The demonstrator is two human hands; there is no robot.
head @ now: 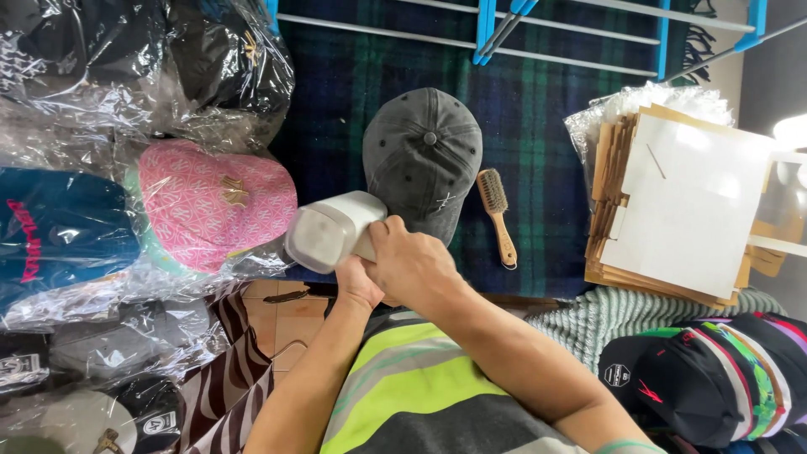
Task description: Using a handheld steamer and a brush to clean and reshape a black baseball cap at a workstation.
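While I keep the white handheld device (332, 229) up in the middle of the frame, its flat pale end faces toward the lower left and its body runs back into my grip. My right hand (414, 267) is wrapped over the rear of it, fingers closed around the casing, and my left hand (357, 282) is tucked just beneath, closed on the underside, so both hands are clamped on the same thing. I can't make out any button or seam under my fingers, since the hands cover that part.

To handle it well, I judge I should hold the body steady with the left hand and let the right do any fine work, keeping the device over my lap rather than over the cap, so nothing drops on the fabric.

Just behind it, at centre, the grey washed cap (423, 160) lies crown-up on the dark green plaid blanket (538, 126), its brim partly hidden by the device. The wooden brush (497, 215) lies right of the cap, near but apart. At left, the pink patterned cap (214, 206) sits in clear plastic among other bagged caps. At right lies a stack of cardboard sheets (672, 210), and lower right a row of nested dark caps (714, 378).
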